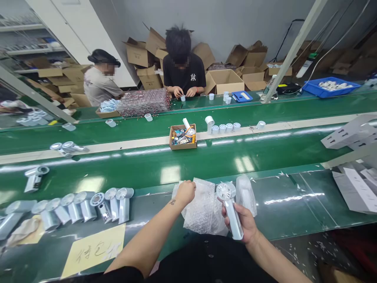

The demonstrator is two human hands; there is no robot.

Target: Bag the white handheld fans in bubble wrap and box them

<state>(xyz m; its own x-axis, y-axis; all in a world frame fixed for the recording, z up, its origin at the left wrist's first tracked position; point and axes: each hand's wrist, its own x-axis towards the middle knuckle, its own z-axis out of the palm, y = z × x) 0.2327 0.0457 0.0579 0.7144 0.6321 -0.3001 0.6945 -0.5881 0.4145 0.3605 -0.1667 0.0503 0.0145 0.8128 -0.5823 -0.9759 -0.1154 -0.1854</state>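
"What's the largest thing under our hands?"
"The green counter (290, 214), running across in front of us. To our left it carries a row of pale handheld fans (85, 207) and, nearer us, a yellow sheet (93, 248) with handwriting."
"And next in size?"
"The bubble wrap (200, 212), lying at the middle, then the wrapped bundle (246, 195) just right of it."
"Where's the fan we're handling?"
"The held fan (231, 210) is in our right hand (246, 224), over the right edge of the bubble wrap, its round grille (225, 191) facing us. That grip is closed around the handle (235, 226)."
"And our left hand (185, 192)?"
"At the bubble wrap's upper left, fingers curled. We can't tell whether that grip pinches it."
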